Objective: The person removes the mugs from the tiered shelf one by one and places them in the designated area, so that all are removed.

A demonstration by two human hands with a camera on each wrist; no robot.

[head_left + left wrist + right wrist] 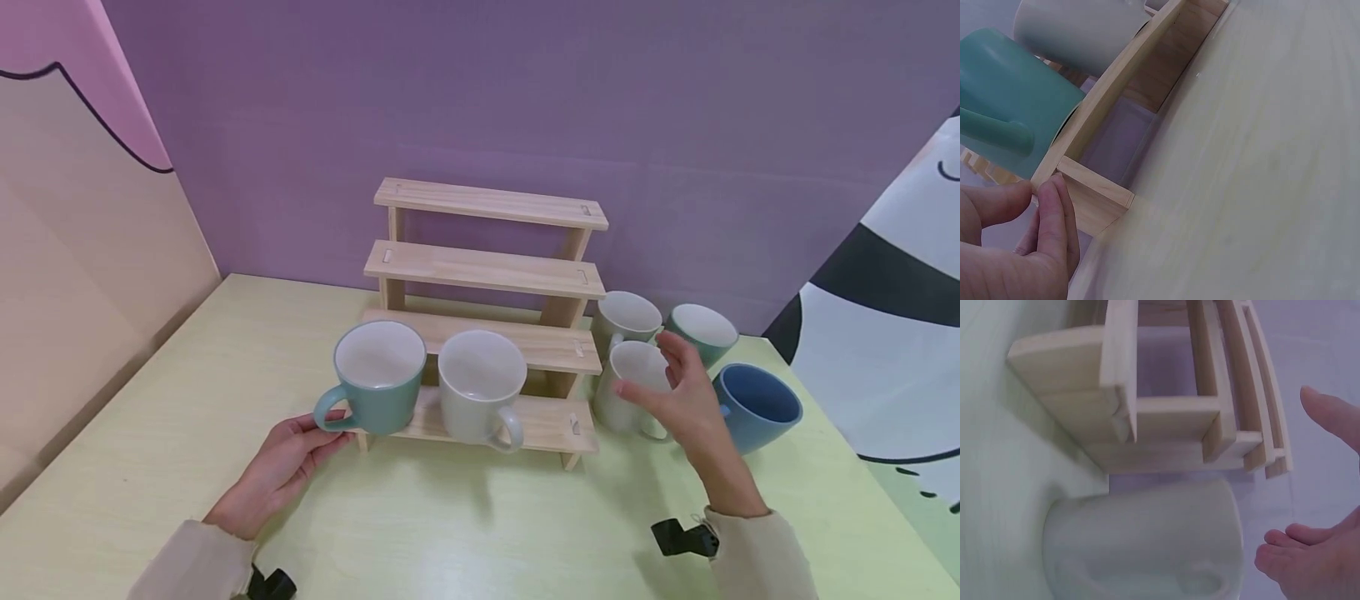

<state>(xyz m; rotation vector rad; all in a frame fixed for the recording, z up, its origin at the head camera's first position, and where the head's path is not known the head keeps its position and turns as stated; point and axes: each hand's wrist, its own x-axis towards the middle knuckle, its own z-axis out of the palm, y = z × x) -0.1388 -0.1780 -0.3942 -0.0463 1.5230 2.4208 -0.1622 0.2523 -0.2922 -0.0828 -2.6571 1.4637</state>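
A wooden four-step shelf [487, 265] stands on the table. My left hand [277, 475] pinches the left end of its lowest step between thumb and fingers, as the left wrist view shows close up. On that step sit a teal mug [386, 407], handle to the left, and a white mug [472, 408], handle toward the front right. My right hand [693, 408] is raised over the right-hand mugs, thumb and fingers spread apart, holding nothing. Nearest to it is a white mug [1141, 544] standing beside the shelf's right side.
Behind that mug stands another white mug [628, 312]. A green mug [703, 327] and a blue mug [757, 417] are further right, partly behind the right hand. A purple backdrop [495, 100] rises behind the shelf. The pale table [450, 533] extends toward the front.
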